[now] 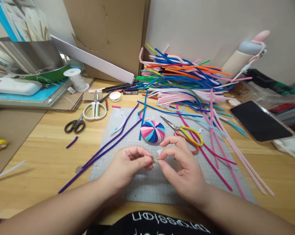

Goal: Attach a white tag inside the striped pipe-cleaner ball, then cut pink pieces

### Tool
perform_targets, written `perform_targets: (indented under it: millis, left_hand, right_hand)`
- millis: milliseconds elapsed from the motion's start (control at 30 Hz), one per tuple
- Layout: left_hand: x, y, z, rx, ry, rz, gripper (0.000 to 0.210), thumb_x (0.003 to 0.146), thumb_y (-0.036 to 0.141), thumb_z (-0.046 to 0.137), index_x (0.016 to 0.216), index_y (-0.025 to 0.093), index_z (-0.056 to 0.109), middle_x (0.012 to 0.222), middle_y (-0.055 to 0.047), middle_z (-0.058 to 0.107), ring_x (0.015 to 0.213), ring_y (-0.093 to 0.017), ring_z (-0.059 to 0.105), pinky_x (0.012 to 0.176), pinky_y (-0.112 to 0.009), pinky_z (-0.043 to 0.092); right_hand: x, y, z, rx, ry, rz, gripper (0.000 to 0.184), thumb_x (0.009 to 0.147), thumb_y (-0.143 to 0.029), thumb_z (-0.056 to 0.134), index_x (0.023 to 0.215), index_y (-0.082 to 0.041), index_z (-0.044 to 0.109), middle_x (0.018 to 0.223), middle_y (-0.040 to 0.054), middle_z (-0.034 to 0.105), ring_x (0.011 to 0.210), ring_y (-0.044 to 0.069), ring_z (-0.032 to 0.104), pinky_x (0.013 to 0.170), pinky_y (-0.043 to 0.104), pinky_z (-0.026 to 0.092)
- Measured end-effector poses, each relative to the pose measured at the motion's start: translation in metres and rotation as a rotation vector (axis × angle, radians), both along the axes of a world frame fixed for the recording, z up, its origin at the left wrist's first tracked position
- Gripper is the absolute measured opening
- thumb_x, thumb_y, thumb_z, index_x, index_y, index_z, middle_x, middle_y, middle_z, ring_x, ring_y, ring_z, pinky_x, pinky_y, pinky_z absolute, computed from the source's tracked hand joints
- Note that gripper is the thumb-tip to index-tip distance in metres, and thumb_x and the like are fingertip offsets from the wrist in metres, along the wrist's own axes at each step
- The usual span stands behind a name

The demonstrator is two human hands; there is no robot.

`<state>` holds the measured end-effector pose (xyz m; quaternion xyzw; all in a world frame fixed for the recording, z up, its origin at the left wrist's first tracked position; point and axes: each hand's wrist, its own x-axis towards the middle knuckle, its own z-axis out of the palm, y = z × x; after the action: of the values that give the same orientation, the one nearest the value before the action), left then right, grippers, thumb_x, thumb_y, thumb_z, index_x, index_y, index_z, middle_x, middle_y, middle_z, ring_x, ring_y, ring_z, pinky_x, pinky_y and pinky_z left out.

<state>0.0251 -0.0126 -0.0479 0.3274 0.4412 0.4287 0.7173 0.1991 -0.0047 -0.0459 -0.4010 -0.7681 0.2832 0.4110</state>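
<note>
My left hand (130, 163) is closed in a pinch on a small tangle of thin, shiny wire-like material (154, 159), too fine and blurred to name surely. The thumb and forefinger of my right hand (184, 168) pinch the other side of it, with a small whitish bit showing between the hands. Just beyond my fingertips sits a round ball of pink, blue, white and purple pipe cleaners (153, 132) on the grey cutting mat (142, 187). Scissors with yellow and orange handles (190, 135) lie open behind my right hand.
Purple pipe cleaners (110, 143) lie at left, pink ones (242, 156) at right. A multicoloured pile (186, 78) rises at the back. Green-white scissors (95, 110), black scissors (75, 125), a clear thread spool (76, 81) and a phone (261, 120) rest on the table.
</note>
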Motion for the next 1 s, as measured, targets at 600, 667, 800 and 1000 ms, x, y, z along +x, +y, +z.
perform_targets:
  millis: [600,667,800,1000]
  left_hand:
    - [0.0009,-0.0010,0.0018,0.018,0.107,0.021,0.016,0.068,0.026,0.074,0.071,0.015,0.064,0.064,0.000,0.064,0.061,-0.010,0.056,0.064,-0.024,0.045]
    - [0.0012,-0.0011,0.0039,0.048,0.132,0.037,0.015,0.067,0.025,0.075,0.071,0.015,0.065,0.067,0.000,0.065,0.063,-0.011,0.057,0.063,-0.024,0.045]
    - [0.0009,-0.0012,0.0060,0.061,0.167,0.027,0.014,0.066,0.025,0.075,0.070,0.015,0.066,0.067,-0.001,0.065,0.062,-0.011,0.056,0.061,-0.024,0.045]
    - [-0.0008,-0.0009,-0.0003,0.016,0.077,-0.036,0.015,0.070,0.027,0.073,0.073,0.015,0.065,0.064,0.000,0.064,0.059,-0.011,0.056,0.064,-0.026,0.046]
  right_hand:
    - [-0.0002,0.0027,0.0014,-0.047,-0.038,0.027,0.008,0.080,-0.016,0.054,0.080,-0.022,0.058,0.093,0.0035,0.054,0.091,0.022,0.052,0.083,0.045,0.039]
    - [-0.0005,0.0037,0.0025,-0.092,-0.025,0.038,0.009,0.081,-0.016,0.053,0.078,-0.022,0.059,0.094,0.0041,0.054,0.091,0.022,0.053,0.083,0.045,0.039]
    - [-0.0005,0.0066,0.0039,-0.136,-0.009,0.043,0.009,0.080,-0.016,0.052,0.075,-0.021,0.058,0.094,0.0043,0.055,0.092,0.021,0.054,0.084,0.044,0.039]
    - [0.0012,0.0100,0.0039,-0.128,-0.017,0.030,0.007,0.080,-0.016,0.055,0.077,-0.021,0.059,0.092,0.0036,0.056,0.090,0.021,0.054,0.084,0.042,0.039]
